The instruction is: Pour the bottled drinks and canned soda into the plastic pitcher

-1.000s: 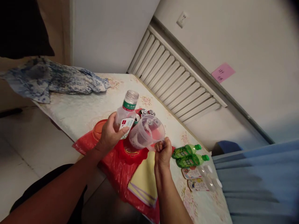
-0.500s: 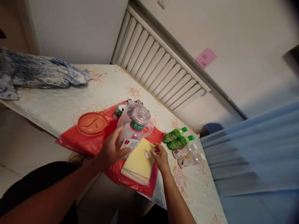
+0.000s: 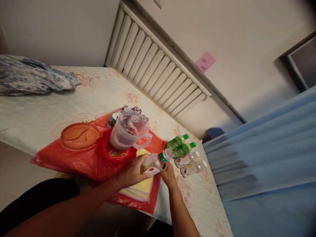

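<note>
My left hand (image 3: 134, 172) grips a clear plastic bottle (image 3: 154, 161) with a green neck band, tipped over so its open mouth points right. My right hand (image 3: 169, 173) is curled just under the bottle's neck; what its fingers hold is hidden. Both hands hover over a stack of yellow cloths (image 3: 140, 188) on a red plastic bag (image 3: 98, 158). A clear jug (image 3: 128, 133) with a little pink liquid stands upright on the bag behind the hands.
An orange lid (image 3: 79, 135) lies left of the jug, with drink cans (image 3: 134, 109) behind it. Two green bottles (image 3: 181, 144) and two clear bottles (image 3: 191, 164) lie to the right. Blue patterned cloth (image 3: 32, 77) sits far left, a radiator (image 3: 158, 69) behind, blue fabric (image 3: 266, 158) right.
The jug was set down on the red bag. My left hand lowered the bottle and tipped it to the right. My right hand left the jug, reached onto the yellow cloths, then came to the bottle's neck.
</note>
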A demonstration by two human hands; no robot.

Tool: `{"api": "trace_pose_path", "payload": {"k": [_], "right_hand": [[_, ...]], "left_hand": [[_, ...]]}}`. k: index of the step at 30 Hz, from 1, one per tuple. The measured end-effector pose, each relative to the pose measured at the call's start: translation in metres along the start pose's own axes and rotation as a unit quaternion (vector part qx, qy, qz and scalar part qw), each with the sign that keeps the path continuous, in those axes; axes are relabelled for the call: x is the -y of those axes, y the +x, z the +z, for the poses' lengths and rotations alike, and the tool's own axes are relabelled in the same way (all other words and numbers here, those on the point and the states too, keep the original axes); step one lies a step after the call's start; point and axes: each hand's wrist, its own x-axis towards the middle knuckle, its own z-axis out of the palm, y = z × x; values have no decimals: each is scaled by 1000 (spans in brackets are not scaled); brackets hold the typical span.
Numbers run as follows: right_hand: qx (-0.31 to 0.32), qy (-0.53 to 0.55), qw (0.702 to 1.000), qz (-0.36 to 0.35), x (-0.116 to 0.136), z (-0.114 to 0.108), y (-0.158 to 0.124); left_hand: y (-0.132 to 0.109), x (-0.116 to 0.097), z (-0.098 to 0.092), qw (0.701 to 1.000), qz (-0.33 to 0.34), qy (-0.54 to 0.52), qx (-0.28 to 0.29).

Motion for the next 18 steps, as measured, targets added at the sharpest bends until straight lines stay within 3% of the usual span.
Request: {"api": "trace_pose_path", "payload": {"k": [5,8,13,18], "right_hand": [[-38,110,993,22,26,-74,14],[-10,148,989,-8,56,-103,17],[66,39,992,-99,103,-115,15],[82,-36,986,-143,118,-109,15]], "left_hand": [[8,5,6,1000,-17,16,7],[11,2,7,999,-39,5,9],[14,-6,7,999,-53,-2,13],[15,-7,7,998,-48,-13,22]]}}
